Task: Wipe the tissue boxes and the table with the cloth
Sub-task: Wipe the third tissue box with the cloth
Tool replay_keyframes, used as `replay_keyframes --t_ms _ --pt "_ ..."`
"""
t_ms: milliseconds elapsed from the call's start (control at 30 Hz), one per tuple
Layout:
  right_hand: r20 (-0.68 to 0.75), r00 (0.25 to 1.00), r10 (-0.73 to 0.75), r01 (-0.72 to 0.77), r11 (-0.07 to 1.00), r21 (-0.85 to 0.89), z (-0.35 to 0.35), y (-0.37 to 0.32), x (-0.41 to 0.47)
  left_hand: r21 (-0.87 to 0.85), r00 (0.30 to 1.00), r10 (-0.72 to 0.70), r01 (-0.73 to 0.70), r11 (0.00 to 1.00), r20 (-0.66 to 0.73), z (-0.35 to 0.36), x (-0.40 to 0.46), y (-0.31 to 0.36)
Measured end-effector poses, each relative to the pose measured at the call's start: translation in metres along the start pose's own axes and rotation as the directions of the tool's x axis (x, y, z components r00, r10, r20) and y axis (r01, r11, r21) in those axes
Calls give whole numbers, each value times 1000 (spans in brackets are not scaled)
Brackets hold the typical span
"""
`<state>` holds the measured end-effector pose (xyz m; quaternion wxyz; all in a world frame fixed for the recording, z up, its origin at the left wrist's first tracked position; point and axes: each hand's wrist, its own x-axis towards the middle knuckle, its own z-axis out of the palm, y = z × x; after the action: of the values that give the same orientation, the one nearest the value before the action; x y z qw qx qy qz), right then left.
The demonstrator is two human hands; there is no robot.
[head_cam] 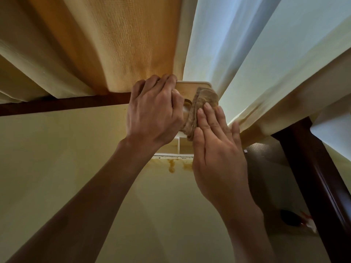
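A white tissue box with a light wooden lid (191, 88) stands on the pale yellow table (76, 168), near its far edge by the curtains. My left hand (153, 112) grips the box's left side, fingers curled over the far rim of the lid. With straight fingers my right hand (214, 149) presses a bunched tan cloth (205, 99) against the lid's right part. The round opening in the lid peeks out between both hands. Much of the box is hidden behind my hands.
A brown stain (171, 166) marks the table just in front of the box. Yellow curtains (117, 40) and a pale sheer curtain (266, 54) hang behind. A dark wooden frame (311, 168) runs down the right, with dark floor beside it.
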<state>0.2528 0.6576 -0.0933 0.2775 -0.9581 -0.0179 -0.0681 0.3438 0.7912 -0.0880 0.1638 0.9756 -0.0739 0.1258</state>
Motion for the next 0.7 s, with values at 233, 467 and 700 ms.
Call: replay_keyframes --t_ms 233,467,700 --pt "112 986 -122 133 986 -98 -6 22 48 -3 999 37 -37 999 7 1 0 -2" --pt "16 957 -290 290 957 2 -16 38 71 -53 996 83 -80 995 46 -6 -1 -6" --pt "14 975 -221 209 938 278 -25 52 70 -219 945 295 -260 940 144 -13 0 -24"
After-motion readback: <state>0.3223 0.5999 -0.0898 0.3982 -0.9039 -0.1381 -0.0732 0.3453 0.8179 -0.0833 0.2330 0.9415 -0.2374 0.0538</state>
